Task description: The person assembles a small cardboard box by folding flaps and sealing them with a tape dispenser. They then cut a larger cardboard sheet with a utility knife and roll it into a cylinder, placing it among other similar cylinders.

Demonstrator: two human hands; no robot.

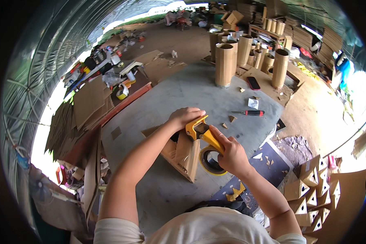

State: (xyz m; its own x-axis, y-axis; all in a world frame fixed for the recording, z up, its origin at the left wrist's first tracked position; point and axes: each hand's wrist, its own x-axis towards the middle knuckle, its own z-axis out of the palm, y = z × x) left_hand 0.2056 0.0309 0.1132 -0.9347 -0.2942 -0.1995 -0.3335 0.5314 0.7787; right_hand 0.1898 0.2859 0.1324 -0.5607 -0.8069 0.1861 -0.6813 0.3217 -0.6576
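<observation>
Dark green sheeting point(79, 22) arches overhead like a tunnel, ribbed along the left wall point(26, 87). Bright daylight glares through gaps point(362, 97) at both sides and the far end. A brown floor point(162, 38) stretches beyond a grey-topped table point(154, 101); a wooden bench point(267, 33) stands toward the back right.

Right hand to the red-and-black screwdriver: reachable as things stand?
Probably, though not free-handed: the right hand is closed around a yellow tool. Only low cardboard scraps lie near the way to the screwdriver.
</observation>
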